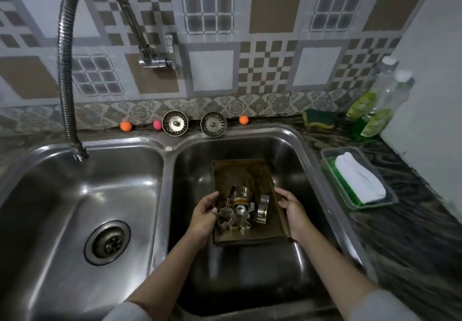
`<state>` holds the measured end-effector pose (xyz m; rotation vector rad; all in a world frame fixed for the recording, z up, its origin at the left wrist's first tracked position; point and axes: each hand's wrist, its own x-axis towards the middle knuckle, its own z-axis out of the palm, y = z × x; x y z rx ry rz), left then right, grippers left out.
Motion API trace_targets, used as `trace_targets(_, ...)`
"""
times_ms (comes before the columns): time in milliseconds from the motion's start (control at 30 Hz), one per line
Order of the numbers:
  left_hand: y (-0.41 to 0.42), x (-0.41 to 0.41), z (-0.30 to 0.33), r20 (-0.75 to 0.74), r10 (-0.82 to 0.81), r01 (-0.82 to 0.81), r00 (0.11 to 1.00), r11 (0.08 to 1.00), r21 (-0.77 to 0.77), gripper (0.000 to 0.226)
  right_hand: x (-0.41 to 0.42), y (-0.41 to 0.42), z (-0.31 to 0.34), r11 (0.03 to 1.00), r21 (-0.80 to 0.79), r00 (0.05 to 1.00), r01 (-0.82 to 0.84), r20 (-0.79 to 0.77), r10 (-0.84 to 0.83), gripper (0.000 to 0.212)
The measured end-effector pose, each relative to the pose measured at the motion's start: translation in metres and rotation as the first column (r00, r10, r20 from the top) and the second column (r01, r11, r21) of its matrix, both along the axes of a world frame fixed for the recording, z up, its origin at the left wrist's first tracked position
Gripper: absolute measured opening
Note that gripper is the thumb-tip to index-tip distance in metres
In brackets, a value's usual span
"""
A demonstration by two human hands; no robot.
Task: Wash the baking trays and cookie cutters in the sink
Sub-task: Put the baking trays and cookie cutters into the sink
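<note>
A dark, stained baking tray (pixel 240 173) sits in the right basin of a steel double sink (pixel 170 148). Several metal cookie cutters (pixel 237 212) are piled on its near half. My left hand (pixel 203 215) grips the tray's left edge, fingers curled over the rim beside a flower-shaped cutter. My right hand (pixel 293 208) holds the tray's right edge, fingers wrapped under and over the rim. Whether the tray rests on the basin floor or is held up, I cannot tell.
A flexible steel faucet (pixel 65 70) ends over the left basin, which has an open drain (pixel 107 243). Two strainers (pixel 175 123) and small balls line the back ledge. A sponge (pixel 318 119), soap bottles (pixel 382 103) and a tub with a brush (pixel 360 179) stand right.
</note>
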<state>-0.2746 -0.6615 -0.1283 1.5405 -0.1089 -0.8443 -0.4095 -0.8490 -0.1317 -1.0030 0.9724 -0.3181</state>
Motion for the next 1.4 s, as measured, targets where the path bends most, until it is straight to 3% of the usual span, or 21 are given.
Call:
trace_targets(233,-0.027,-0.012,-0.035,-0.106,0.175,-0.169,0.979,0.983,0.066,0.044,0.007,-0.027,-0.036,0.999,0.022,0.996,-0.037,-0.084,0.039,0.043)
trace_targets(400,-0.034,-0.013,-0.053,-0.018,0.140,-0.137,0.990,0.983,0.126,0.039,0.015,-0.029,-0.055,0.997,-0.025,0.986,-0.073,-0.151,0.068,0.044)
trace_targets(500,-0.033,-0.010,-0.050,-0.040,0.092,-0.086,0.995,0.986,0.144,0.039,0.017,-0.026,-0.061,0.997,-0.037,0.981,-0.074,-0.184,0.066,0.039)
trace_targets(700,-0.030,-0.007,-0.030,-0.044,0.089,-0.080,0.995,0.982,0.169,0.044,0.007,-0.008,-0.017,0.935,-0.346,0.961,-0.084,-0.277,-0.017,0.032)
trace_targets(767,-0.027,-0.013,-0.021,-0.012,0.080,-0.077,0.997,0.980,0.185,0.041,0.000,0.003,-0.006,0.905,-0.400,0.960,-0.142,-0.280,0.027,0.032)
trace_targets(900,-0.025,-0.026,-0.013,-0.046,0.017,-0.006,0.999,0.972,0.233,0.039,-0.002,0.011,0.004,0.895,-0.258,0.898,-0.365,-0.350,0.265,0.057)
trace_targets(1033,-0.037,-0.027,-0.013,-0.060,-0.102,0.115,0.993,0.947,0.299,0.035,0.002,0.012,0.001,0.768,-0.164,0.745,-0.619,-0.432,0.509,0.094)
trace_targets(1167,-0.050,-0.022,-0.013,-0.074,-0.124,0.142,0.989,0.935,0.326,0.038,0.012,0.006,-0.005,0.685,-0.114,0.651,-0.720,-0.452,0.610,0.113)
trace_targets(1300,-0.056,-0.016,-0.013,-0.169,-0.134,0.184,0.977,0.925,0.333,0.042,0.022,0.000,-0.017,0.599,-0.111,0.546,-0.793,-0.566,0.618,0.123)
trace_targets(1400,-0.059,-0.014,-0.018,-0.166,-0.170,0.220,0.971,0.906,0.362,0.042,0.025,-0.001,-0.027,0.574,-0.145,0.533,-0.806,-0.598,0.598,0.124)
